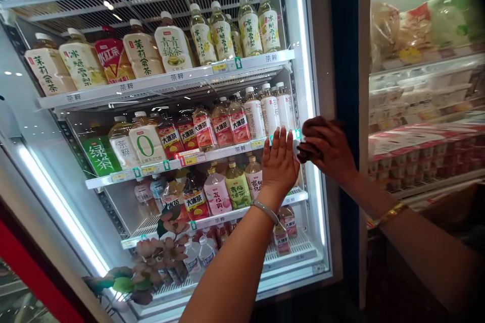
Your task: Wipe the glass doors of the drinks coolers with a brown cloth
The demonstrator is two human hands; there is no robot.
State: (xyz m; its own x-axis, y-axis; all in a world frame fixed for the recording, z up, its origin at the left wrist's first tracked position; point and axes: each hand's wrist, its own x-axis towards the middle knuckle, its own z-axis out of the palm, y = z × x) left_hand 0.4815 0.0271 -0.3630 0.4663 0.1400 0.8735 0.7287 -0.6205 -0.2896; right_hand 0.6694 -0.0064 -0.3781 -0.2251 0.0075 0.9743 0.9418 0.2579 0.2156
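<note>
My left hand [280, 159], with a pale bangle [265, 212] at the wrist, lies with fingers stretched out against the glass door of a lit drinks cooler, in front of the lower bottle shelves. Just to its right, my right hand [329, 149] is bent at the door's right side, its fingers curled around something dark that I cannot make out. A gold-coloured bracelet [390, 213] circles that wrist. Behind the glass, white-labelled bottles [271, 111] and red-labelled bottles [238, 121] stand upright on a white shelf [227, 151].
Several more bottles [142, 50] fill the shelf above. The cooler's bright light strip [308, 60] runs down beside a dark post [344, 60]. Another chilled display [424, 70] with packaged goods is at the right. Flowers and leaves [159, 257] appear at the lower left, perhaps reflected.
</note>
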